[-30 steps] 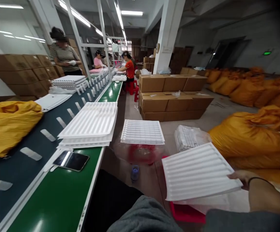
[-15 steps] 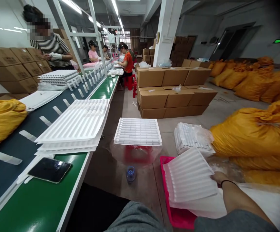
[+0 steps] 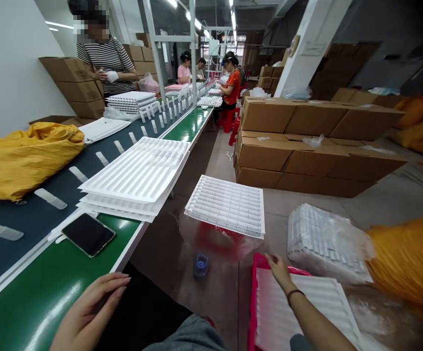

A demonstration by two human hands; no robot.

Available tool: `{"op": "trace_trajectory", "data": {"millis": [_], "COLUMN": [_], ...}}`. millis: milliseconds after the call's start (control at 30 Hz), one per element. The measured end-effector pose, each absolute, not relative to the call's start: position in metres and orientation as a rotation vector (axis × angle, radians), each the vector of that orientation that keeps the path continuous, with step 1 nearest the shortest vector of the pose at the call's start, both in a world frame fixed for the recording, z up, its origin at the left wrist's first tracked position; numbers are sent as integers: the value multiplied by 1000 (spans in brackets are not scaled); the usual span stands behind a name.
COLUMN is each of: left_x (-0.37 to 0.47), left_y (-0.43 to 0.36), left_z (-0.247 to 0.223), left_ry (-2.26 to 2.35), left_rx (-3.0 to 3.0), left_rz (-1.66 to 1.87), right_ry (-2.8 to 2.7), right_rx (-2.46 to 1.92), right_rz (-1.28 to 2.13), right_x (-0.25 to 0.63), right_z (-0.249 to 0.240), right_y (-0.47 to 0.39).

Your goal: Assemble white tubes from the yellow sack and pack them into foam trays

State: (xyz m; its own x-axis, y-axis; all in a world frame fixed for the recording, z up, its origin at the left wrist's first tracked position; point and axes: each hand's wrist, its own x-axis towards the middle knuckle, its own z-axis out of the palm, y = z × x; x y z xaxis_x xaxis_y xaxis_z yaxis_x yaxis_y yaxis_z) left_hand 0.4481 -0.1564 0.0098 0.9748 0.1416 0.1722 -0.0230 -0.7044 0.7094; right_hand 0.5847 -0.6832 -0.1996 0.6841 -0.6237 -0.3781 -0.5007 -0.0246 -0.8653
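Observation:
My left hand (image 3: 92, 309) hovers over the front edge of the green bench top (image 3: 32, 297), fingers loosely curved, thumb apart, holding nothing. My right hand (image 3: 279, 270) is above the pink crate (image 3: 254, 297) with nothing visible in it; its fingers are partly extended. Beneath it, a white ridged plastic tray (image 3: 328, 297) lies in the crate. Ahead, another white ridged tray (image 3: 229, 204) with rows of white pieces rests on a red stool (image 3: 221, 239) wrapped in clear plastic. Left of that, stacked white trays (image 3: 134, 170) overhang the bench edge.
A phone (image 3: 89, 234) lies on the bench beside a dark conveyor belt (image 3: 47, 219) carrying white strips. Cartons (image 3: 292, 146), a plastic-wrapped tray bundle (image 3: 324, 239) and yellow sacks (image 3: 412, 258) stand to the right. A person in a striped shirt (image 3: 105, 63) stands across the belt.
My right hand has let go of the white tray, which now lies lower in the pink crate, and has moved left. My left hand has come into view. The view has turned left.

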Motion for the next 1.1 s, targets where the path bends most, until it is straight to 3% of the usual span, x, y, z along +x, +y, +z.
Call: {"op": "trace_trajectory", "data": {"millis": [133,267,500,833,1100], "left_x": [487,527,570,609,640], "left_y": [-188,-202,-209,-221,-257], "left_z": [-1,-20,-59,-91,-134], "left_ry": [8,75,391,598,812], "left_rx": [2187,2053,1831,1566,1197], "left_rz": [0,-157,-305,-406,-435], "right_ry": [848,819,755,680,724], "right_rx": [-1388,-1213,-1191,-1302,-1243], "right_rz": [-11,139,477,364,486], "right_x": [663,696,713,721,690], "right_z": [-224,-210,-194,-216,-204], "right_y": [-637,-668,-709,-683,-699]}}
